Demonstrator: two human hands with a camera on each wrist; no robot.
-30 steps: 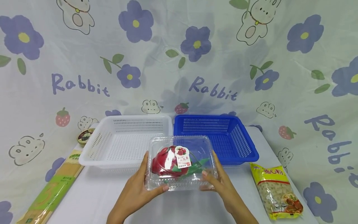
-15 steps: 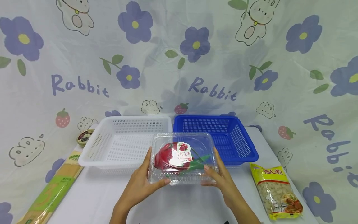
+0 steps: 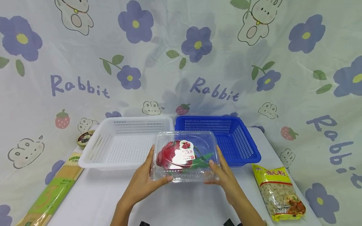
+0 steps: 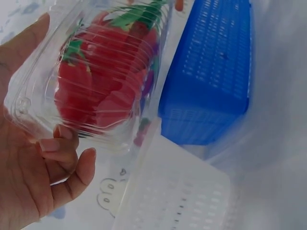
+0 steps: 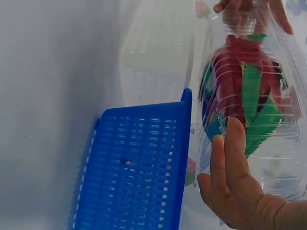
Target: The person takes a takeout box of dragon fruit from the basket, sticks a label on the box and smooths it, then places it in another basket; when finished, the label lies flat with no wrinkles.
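Observation:
A clear plastic clamshell box (image 3: 185, 155) with a red dragon fruit (image 3: 172, 156) and a white label inside is held above the table between both hands. My left hand (image 3: 147, 182) grips its left side, thumb on the front rim and fingers underneath (image 4: 62, 143). My right hand (image 3: 223, 175) grips its right side, fingers under the box (image 5: 235, 158). The box (image 4: 96, 72) hangs in front of the gap between a white basket (image 3: 124, 142) and a blue basket (image 3: 226, 138).
A long green and tan noodle packet (image 3: 53, 191) lies at the left table edge, with a small round tin (image 3: 85, 137) behind it. A yellow bag of macaroni (image 3: 278, 191) lies at the right. A flower-printed cloth hangs behind the baskets.
Both hands have carried the clamshell box a little up and away from me, toward the baskets. The grip on both sides is unchanged.

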